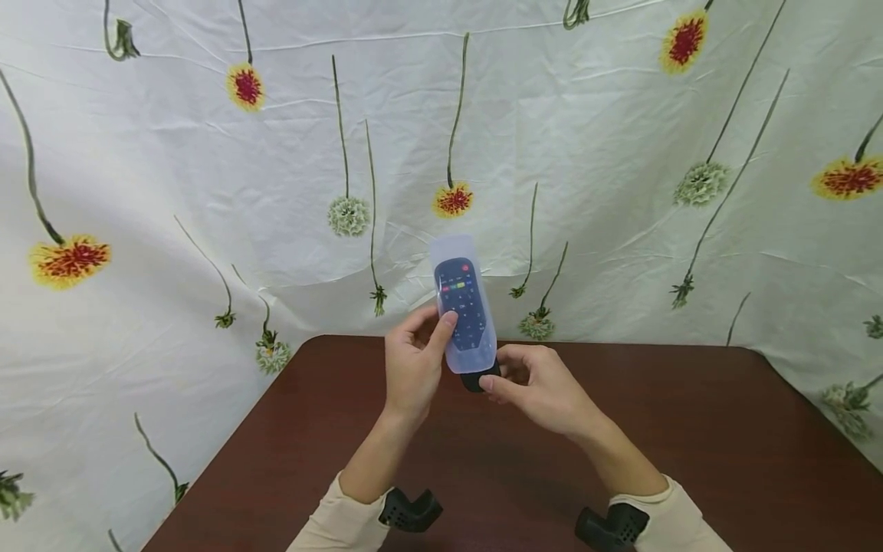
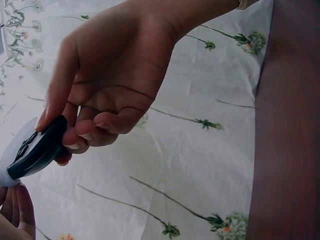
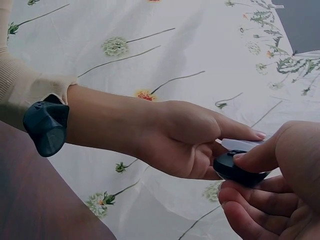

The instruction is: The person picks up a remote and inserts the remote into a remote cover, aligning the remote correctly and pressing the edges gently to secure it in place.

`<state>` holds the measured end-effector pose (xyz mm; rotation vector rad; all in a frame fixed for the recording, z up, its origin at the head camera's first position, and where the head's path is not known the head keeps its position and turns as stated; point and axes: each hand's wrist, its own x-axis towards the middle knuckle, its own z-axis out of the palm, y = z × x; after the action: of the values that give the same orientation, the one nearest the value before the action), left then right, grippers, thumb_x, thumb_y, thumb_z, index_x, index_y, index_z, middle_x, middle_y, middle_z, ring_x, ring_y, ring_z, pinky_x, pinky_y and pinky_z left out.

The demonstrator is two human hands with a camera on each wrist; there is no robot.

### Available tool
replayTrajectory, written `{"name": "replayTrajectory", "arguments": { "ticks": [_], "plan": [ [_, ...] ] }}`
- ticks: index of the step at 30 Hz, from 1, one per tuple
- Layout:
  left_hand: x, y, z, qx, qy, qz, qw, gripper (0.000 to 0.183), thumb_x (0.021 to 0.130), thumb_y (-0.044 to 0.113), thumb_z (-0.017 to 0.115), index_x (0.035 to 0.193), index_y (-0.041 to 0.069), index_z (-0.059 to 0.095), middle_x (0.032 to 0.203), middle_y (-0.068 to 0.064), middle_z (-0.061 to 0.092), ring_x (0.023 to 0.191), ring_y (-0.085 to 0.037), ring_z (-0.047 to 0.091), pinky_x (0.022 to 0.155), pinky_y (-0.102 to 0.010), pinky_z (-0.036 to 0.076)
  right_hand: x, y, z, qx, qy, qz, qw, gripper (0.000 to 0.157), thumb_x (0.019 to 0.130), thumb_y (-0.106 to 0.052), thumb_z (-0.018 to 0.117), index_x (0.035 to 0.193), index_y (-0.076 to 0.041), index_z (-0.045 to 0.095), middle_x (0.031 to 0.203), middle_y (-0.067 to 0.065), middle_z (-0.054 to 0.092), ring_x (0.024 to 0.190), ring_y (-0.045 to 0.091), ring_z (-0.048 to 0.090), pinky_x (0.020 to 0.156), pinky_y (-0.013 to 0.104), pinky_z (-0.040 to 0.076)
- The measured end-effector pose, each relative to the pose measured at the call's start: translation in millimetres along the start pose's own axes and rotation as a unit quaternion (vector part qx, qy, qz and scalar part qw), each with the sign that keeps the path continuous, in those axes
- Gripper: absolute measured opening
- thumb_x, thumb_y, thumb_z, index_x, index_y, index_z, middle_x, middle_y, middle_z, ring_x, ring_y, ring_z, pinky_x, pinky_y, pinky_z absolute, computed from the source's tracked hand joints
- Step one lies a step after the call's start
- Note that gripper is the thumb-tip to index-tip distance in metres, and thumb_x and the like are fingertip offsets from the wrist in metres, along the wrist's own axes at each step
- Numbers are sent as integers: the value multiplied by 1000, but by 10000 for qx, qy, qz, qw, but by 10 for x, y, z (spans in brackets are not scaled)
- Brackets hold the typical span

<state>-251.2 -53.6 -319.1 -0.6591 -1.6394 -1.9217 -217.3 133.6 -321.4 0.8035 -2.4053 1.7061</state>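
Left-hand grip [image 1: 416, 359] is clasped on the translucent sleeve [image 1: 453, 247]; by the right-hand grip [image 1: 542, 385], the bare end of the remote [image 1: 467, 307] is pinched above the table [image 1: 331, 429]. Most is sleeved; whether insertion or removal remains cannot be told.

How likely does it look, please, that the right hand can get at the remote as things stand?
Very likely, yes: the right hand pinches the bare end of the remote, which sticks out of the cover, while the left hand grips higher up, leaving that end free.
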Motion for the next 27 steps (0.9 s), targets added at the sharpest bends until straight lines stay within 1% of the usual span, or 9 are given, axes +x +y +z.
{"name": "replayTrajectory", "arguments": {
  "ticks": [4, 6, 9, 14, 17, 20, 24, 25, 27],
  "plan": [
    [-18, -16, 12, 43, -125, -73, 9999, 23, 101, 12, 70, 113, -8, 72, 98, -15, 71, 80, -21, 66, 67, -27, 57, 1, 5, 39, 129, 55, -20, 9999, 23, 94, -4, 73, 115, 6, 71, 84, 9, 73, 75, 23, 73, 71, 43, 62],
    [-27, -24, 25, 29, -202, -99, 9997, 23, 102, 12, 69, 113, -7, 72, 97, -15, 71, 80, -21, 66, 66, -27, 57, -1, 5, 60, 183, 129, -29, 9997, 24, 94, -3, 74, 116, 7, 70, 86, 10, 73, 74, 24, 73, 71, 44, 62],
    [-42, -41, 47, -26, -288, -119, 9995, 22, 102, 12, 68, 113, -7, 71, 97, -15, 69, 79, -21, 65, 65, -26, 56, -7, -2, 89, 217, 283, -49, 9994, 25, 94, -2, 74, 116, 8, 70, 88, 11, 73, 74, 24, 73, 70, 42, 62],
    [-68, -62, 98, -70, -296, -218, 9993, 22, 103, 13, 67, 111, -8, 70, 96, -14, 69, 80, -20, 65, 65, -26, 56, -15, -21, 117, 185, 566, -20, 9982, 23, 93, -1, 72, 114, 8, 69, 90, 12, 73, 73, 23, 72, 68, 38, 61],
    [-79, -71, 120, -34, -292, -310, 9991, 23, 103, 14, 67, 111, -8, 71, 95, -14, 69, 79, -19, 65, 65, -26, 55, -14, -25, 118, 152, 651, 60, 9977, 23, 94, -1, 71, 115, 8, 68, 89, 14, 73, 72, 23, 72, 67, 37, 61],
    [-83, -77, 123, 11, -313, -351, 9989, 23, 103, 14, 68, 112, -7, 71, 95, -14, 70, 78, -19, 65, 64, -26, 55, -6, -19, 109, 167, 551, 147, 9982, 26, 95, -2, 71, 118, 9, 67, 90, 15, 73, 73, 23, 72, 68, 36, 61],
    [-77, -72, 100, 125, -340, -285, 9989, 23, 102, 14, 69, 112, -7, 72, 95, -14, 71, 77, -21, 66, 64, -27, 56, 4, -7, 60, 109, 210, 157, 9996, 31, 96, -3, 71, 125, 7, 66, 95, 11, 73, 78, 26, 72, 71, 37, 61],
    [-72, -69, 92, 153, -330, -253, 9990, 23, 102, 14, 69, 112, -7, 73, 95, -14, 71, 77, -21, 66, 64, -27, 56, 3, -8, 38, 40, 130, 140, 9998, 34, 96, -4, 71, 128, 6, 65, 97, 10, 73, 80, 28, 72, 72, 37, 61],
    [-63, -59, 74, 203, -309, -196, 9991, 22, 101, 13, 70, 112, -6, 73, 95, -14, 72, 77, -21, 66, 65, -28, 56, -3, -11, -12, -216, 28, 60, 9997, 40, 97, -8, 72, 134, 3, 63, 104, 8, 72, 88, 27, 72, 79, 39, 60]
  ]
}}
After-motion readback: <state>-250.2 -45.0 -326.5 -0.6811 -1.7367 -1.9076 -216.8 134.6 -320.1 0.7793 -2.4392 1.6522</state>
